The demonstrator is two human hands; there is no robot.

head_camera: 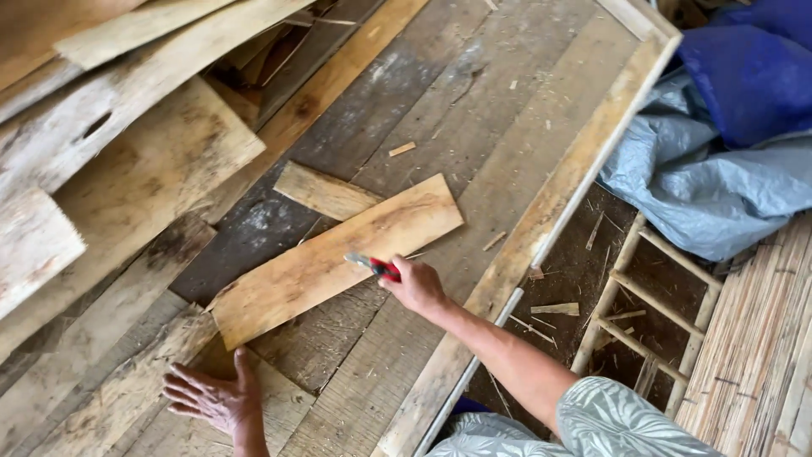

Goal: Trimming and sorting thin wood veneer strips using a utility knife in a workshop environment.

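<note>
We saw the right hand [416,286] with fingers curled around a red-handled tool [375,267], its tip on a pale plank [334,258] lying loose across grey floorboards [474,110]. The left hand [210,398], fingers spread, rested flat nearby. No mark or cut showed yet.

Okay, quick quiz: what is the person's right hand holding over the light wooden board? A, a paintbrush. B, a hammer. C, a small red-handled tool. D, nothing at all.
C: the right hand grips a small red-handled tool whose tip rests on the light wooden board, while the left hand lies flat on the plank floor.
</note>
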